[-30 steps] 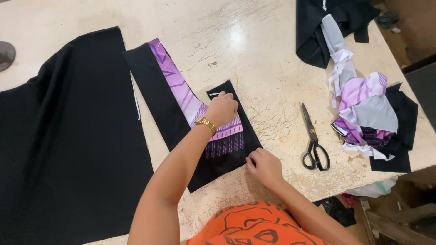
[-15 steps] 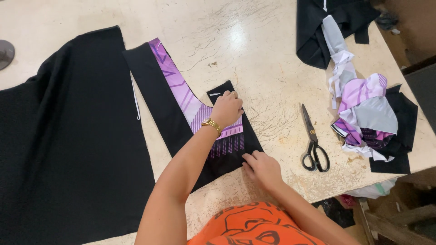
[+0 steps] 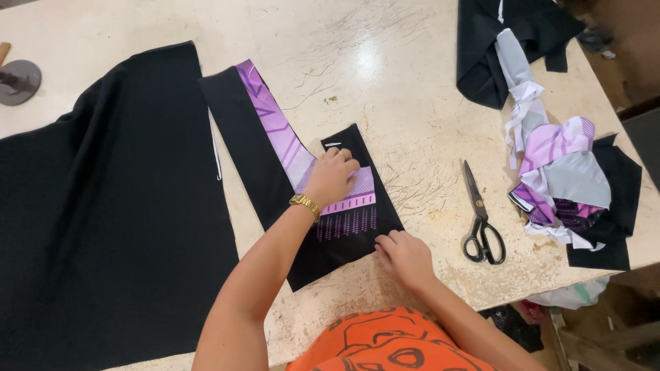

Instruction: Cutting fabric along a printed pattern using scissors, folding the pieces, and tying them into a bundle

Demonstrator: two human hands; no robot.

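Note:
A long black fabric piece with a purple patterned strip lies diagonally on the pale table. My left hand, with a gold watch at the wrist, presses flat on the purple and black patterned end of that piece. My right hand rests palm down on the piece's near right corner, fingers touching the fabric edge. Neither hand grips anything.
A large black cloth covers the left of the table. Black-handled scissors lie right of the hands. A heap of purple, grey and black scraps sits at the right edge, more black fabric behind it. A dark round weight sits far left.
My left hand has slid slightly toward me along the patterned strip. My right hand has shifted a little along the near edge of the fabric.

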